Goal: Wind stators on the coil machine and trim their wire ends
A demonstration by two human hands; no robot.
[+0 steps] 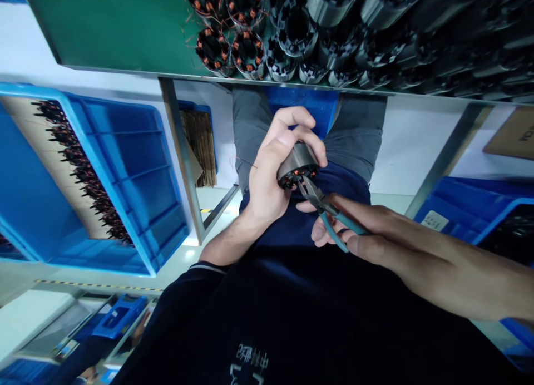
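My left hand (267, 179) is closed round a small grey motor stator (297, 161) with copper windings, held over my lap below the table edge. My right hand (367, 232) grips teal-handled cutting pliers (334, 218). The plier jaws touch the winding end of the stator, at its lower side. A thin wire sticks out to the left of my left hand. My dark blue top fills the bottom of the view.
A table with a green mat (104, 29) lies ahead, with several stators (250, 45) packed along its near edge. A blue crate (125, 168) of dark parts stands low on the left beside a metal table leg (181, 157). Another blue crate (459, 207) sits right.
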